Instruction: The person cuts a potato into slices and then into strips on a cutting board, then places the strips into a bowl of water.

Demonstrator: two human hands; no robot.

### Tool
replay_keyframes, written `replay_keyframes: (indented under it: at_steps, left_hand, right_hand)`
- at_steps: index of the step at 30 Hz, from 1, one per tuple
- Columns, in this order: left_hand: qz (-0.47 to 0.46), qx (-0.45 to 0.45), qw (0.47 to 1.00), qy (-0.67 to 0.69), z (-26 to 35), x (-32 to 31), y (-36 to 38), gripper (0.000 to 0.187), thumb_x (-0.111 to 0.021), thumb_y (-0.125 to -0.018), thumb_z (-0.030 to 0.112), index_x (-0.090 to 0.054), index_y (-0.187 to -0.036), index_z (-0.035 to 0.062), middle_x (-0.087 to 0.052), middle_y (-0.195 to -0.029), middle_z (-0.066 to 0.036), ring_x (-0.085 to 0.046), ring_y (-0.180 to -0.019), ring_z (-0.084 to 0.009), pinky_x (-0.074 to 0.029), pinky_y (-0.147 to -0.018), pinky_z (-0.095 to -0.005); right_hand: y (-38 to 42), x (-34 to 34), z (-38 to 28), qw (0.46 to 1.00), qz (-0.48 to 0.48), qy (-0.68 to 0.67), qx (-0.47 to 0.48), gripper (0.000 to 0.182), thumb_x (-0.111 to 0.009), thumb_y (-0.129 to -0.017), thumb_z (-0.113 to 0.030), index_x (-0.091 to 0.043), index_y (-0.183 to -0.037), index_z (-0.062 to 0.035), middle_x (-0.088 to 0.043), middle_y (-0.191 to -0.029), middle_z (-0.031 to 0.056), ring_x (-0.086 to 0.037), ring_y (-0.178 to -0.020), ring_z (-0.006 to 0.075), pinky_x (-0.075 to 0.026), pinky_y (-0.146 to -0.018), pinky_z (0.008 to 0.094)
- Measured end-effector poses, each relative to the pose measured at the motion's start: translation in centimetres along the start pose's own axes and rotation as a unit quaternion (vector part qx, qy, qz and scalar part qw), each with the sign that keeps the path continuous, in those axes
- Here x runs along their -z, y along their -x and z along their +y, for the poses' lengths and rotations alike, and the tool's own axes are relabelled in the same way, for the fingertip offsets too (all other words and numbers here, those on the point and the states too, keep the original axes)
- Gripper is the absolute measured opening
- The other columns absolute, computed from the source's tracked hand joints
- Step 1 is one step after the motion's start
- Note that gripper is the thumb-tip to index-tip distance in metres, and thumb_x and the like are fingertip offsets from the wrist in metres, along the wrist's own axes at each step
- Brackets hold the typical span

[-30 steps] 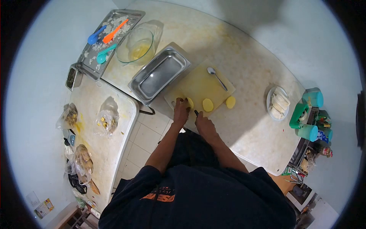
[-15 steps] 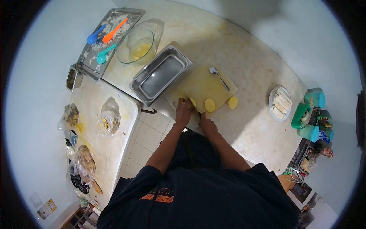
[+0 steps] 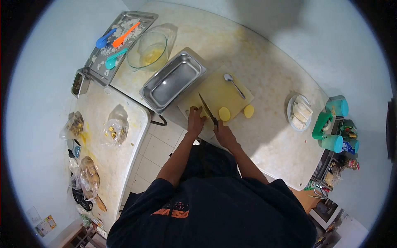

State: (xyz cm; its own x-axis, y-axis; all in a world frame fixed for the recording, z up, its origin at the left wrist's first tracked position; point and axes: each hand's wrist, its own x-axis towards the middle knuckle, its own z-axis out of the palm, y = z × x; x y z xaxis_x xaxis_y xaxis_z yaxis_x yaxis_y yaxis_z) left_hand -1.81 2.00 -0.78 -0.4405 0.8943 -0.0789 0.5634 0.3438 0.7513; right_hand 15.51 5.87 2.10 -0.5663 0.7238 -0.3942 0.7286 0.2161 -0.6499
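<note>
My right hand (image 3: 223, 133) is closed around the handle of a kitchen knife (image 3: 208, 108), whose blade points up and left across the yellowish cutting board (image 3: 221, 90). My left hand (image 3: 196, 121) rests at the board's near left edge, left of the blade. Its fingers are bent together over what seems to be a yellow potato piece, mostly hidden. One cut potato piece (image 3: 224, 113) lies on the board just right of the knife. Another potato piece (image 3: 248, 111) sits at the board's right edge. A metal spoon (image 3: 235, 86) lies on the board's far right part.
Left of the board stands a deep steel pan (image 3: 173, 82). Beyond it are a glass bowl (image 3: 148, 51) with yellow contents and a tray (image 3: 97, 76) with white bits and scoops. A plate of white pieces (image 3: 300, 112) is at right. Plastic bags (image 3: 89, 177) lie on the left table.
The knife blade has come clear of my left hand and now lies visible across the board. My left hand has shifted slightly down and left; the camera view has moved a little.
</note>
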Motion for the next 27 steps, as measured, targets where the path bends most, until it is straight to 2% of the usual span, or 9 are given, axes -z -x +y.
replay_keyframes:
  at_steps: [3,5,12,14,15,21,24,27]
  left_hand:
    - [-0.018,0.04,0.999,0.02,0.4,0.6,0.1,0.05,-0.07,-0.074,0.0,-0.058,-0.122,-0.0022,-0.051,-0.117,-0.021,-0.061,-0.093,-0.0353,-0.05,-0.081,-0.0416]
    - [-0.011,0.024,0.999,0.028,-0.2,0.5,0.2,0.049,-0.07,-0.074,-0.001,-0.059,-0.122,-0.002,-0.051,-0.117,-0.021,-0.061,-0.092,-0.0348,-0.05,-0.08,-0.0417]
    - [0.028,-0.038,0.998,-0.03,-0.1,0.6,0.3,0.043,-0.068,-0.074,-0.003,-0.061,-0.117,-0.0004,-0.052,-0.119,-0.021,-0.061,-0.096,-0.0371,-0.05,-0.083,-0.0432]
    - [0.003,0.009,1.0,0.017,0.1,0.6,0.4,0.044,-0.068,-0.074,-0.002,-0.062,-0.117,0.0016,-0.053,-0.119,-0.021,-0.06,-0.1,-0.0387,-0.049,-0.085,-0.0444]
    - [-0.009,0.033,0.999,0.039,0.2,0.6,0.4,0.044,-0.068,-0.074,-0.002,-0.062,-0.117,0.0026,-0.053,-0.119,-0.021,-0.059,-0.101,-0.0395,-0.049,-0.086,-0.045]
    - [0.001,0.02,1.0,0.021,0.0,0.4,0.3,0.04,-0.068,-0.074,-0.001,-0.065,-0.114,0.0057,-0.052,-0.12,-0.02,-0.058,-0.105,-0.0398,-0.048,-0.088,-0.0462]
    - [0.025,-0.03,0.999,-0.021,-0.3,0.2,0.1,0.038,-0.07,-0.071,0.001,-0.065,-0.109,0.0015,-0.053,-0.116,-0.023,-0.057,-0.102,-0.0398,-0.048,-0.087,-0.0477]
    - [0.027,-0.022,0.999,0.013,-0.3,0.2,0.3,0.034,-0.068,-0.072,0.0,-0.066,-0.106,0.0007,-0.054,-0.116,-0.024,-0.056,-0.104,-0.0418,-0.046,-0.09,-0.0496]
  right_hand:
    - [0.7,-0.6,-1.3,0.999,0.039,0.028,0.021,0.031,-0.047,-0.098,-0.028,-0.041,-0.112,-0.0003,-0.062,-0.085,0.0308,-0.062,-0.074,0.0487,-0.05,-0.063,0.0574]
    - [0.9,-1.2,-1.6,0.997,0.055,0.049,0.035,0.031,-0.048,-0.097,-0.027,-0.042,-0.113,-0.0008,-0.062,-0.088,0.0292,-0.063,-0.074,0.0475,-0.051,-0.062,0.0565]
    - [1.2,-0.8,-3.1,0.995,-0.02,0.098,-0.017,0.03,-0.046,-0.097,-0.023,-0.041,-0.116,-0.0003,-0.062,-0.097,0.0269,-0.066,-0.08,0.045,-0.056,-0.068,0.0524]
    - [1.0,-0.8,-3.2,0.995,-0.032,0.093,-0.028,0.028,-0.045,-0.097,-0.021,-0.041,-0.116,0.0001,-0.062,-0.097,0.0277,-0.067,-0.081,0.045,-0.056,-0.069,0.0529]
    - [1.0,-0.6,-3.3,0.994,-0.031,0.098,-0.028,0.027,-0.045,-0.097,-0.02,-0.041,-0.116,0.0003,-0.063,-0.096,0.0281,-0.067,-0.081,0.0454,-0.056,-0.069,0.0532]
    - [1.1,-0.3,-3.7,0.992,-0.047,0.112,-0.035,0.025,-0.044,-0.096,-0.015,-0.04,-0.113,0.002,-0.064,-0.09,0.0303,-0.066,-0.082,0.0472,-0.056,-0.069,0.053]
    - [0.9,-0.6,-3.8,0.993,-0.045,0.098,-0.045,0.025,-0.044,-0.096,-0.016,-0.04,-0.112,0.0024,-0.064,-0.085,0.0309,-0.066,-0.079,0.0473,-0.055,-0.067,0.0537]
    - [0.7,-0.9,-3.2,0.995,-0.035,0.082,-0.04,0.027,-0.045,-0.095,-0.019,-0.04,-0.111,0.0025,-0.064,-0.079,0.0314,-0.065,-0.074,0.0484,-0.052,-0.064,0.0568]
